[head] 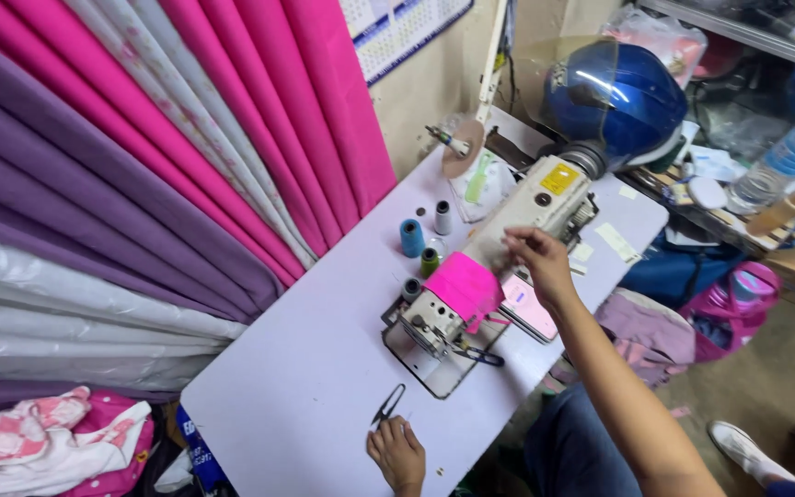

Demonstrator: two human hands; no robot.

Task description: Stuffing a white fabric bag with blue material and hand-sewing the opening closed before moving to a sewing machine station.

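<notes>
A pale lilac tabletop (324, 368) runs diagonally through the centre of the frame, with pink, purple and white curtain fabric (112, 184) filling the left. At centre sits one cream sewing machine (508, 239) wrapped in a bright pink cloth band (464, 287). Four thread spools (412, 237) stand beside it. A blue helmet (618, 92) rests at upper right. The right hand (537, 262) reaches forward, fingers curled onto the machine body. The left hand (397, 456), at bottom centre, lies loosely open on the tabletop, fingertips touching small black thread snips (387, 405).
</notes>
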